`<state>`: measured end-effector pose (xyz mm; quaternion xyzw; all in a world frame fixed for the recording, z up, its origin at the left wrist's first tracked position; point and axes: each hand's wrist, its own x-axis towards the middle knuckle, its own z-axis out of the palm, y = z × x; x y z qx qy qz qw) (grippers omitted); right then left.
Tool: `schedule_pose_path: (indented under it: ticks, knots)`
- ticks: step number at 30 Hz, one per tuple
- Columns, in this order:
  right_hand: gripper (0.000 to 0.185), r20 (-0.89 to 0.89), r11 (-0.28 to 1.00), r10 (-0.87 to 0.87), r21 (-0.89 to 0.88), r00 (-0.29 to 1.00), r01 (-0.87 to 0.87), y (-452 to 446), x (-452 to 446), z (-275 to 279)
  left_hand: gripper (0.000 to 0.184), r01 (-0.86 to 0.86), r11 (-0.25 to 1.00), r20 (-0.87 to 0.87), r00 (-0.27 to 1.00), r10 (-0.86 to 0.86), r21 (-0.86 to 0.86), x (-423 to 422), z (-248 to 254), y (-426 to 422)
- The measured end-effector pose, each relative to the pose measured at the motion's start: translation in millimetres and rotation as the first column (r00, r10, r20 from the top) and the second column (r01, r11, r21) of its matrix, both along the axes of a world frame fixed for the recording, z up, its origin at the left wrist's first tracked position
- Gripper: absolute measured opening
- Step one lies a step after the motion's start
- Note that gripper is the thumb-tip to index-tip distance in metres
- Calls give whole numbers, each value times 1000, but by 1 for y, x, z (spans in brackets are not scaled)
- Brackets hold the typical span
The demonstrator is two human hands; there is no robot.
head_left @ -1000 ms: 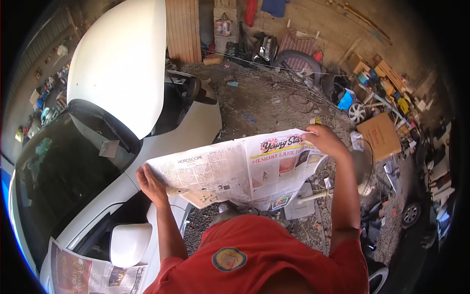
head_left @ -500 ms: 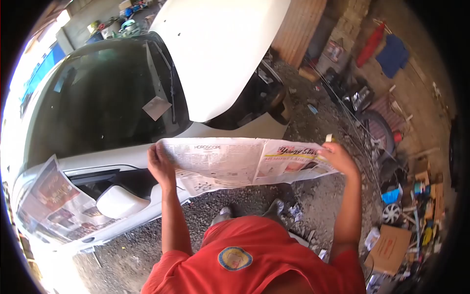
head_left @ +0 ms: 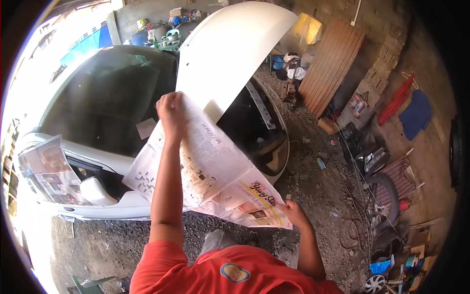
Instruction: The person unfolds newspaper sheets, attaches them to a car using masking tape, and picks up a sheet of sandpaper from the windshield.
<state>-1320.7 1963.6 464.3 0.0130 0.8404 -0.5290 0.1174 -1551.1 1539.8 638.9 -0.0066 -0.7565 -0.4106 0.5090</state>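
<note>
A sheet of newspaper (head_left: 220, 166) hangs slantwise between my hands, its printed side toward me. My left hand (head_left: 171, 115) is raised, fingers closed on the upper edge near the base of the white car hood (head_left: 230, 54). Lower down, my right hand (head_left: 296, 215) pinches the opposite end, by the "Young Star" heading. Whether a tape roll is still in my right hand is hard to make out. Behind the paper stands the white car (head_left: 134, 208), its hood up. Another newspaper (head_left: 51, 169) covers its side window, next to the white side mirror (head_left: 97, 191).
A small paper piece (head_left: 145, 128) lies on the windshield (head_left: 107, 93). Gravel ground (head_left: 318, 245) surrounds my feet. To the right are a headlight (head_left: 374, 159), a tire (head_left: 387, 196) and a blue cloth (head_left: 415, 113). A brown corrugated panel (head_left: 333, 68) leans on the back wall.
My left hand has risen and my right hand has dropped, tilting the newspaper from nearly level to a steep slant. My view has shifted, showing more of the open hood and engine bay.
</note>
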Motion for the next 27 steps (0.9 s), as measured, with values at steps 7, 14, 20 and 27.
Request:
schedule_pose_path:
  ticks: [7,14,20,27]
  knots:
    - [29,75,984,-175,-10,982,176,38,-15,-25,14,123,972,-26,991,-131,-198,-54,27,89]
    - [30,-9,966,-240,100,971,239,63,-10,-64,14,66,946,-166,978,-125,-319,-44,16,88]
    - [24,120,892,-221,426,968,150,110,-15,-75,15,-69,921,-291,956,-50,-384,-49,14,95]
    - [39,-469,850,4,466,883,244,2,-103,123,17,86,956,-234,960,-155,-282,-52,8,99]
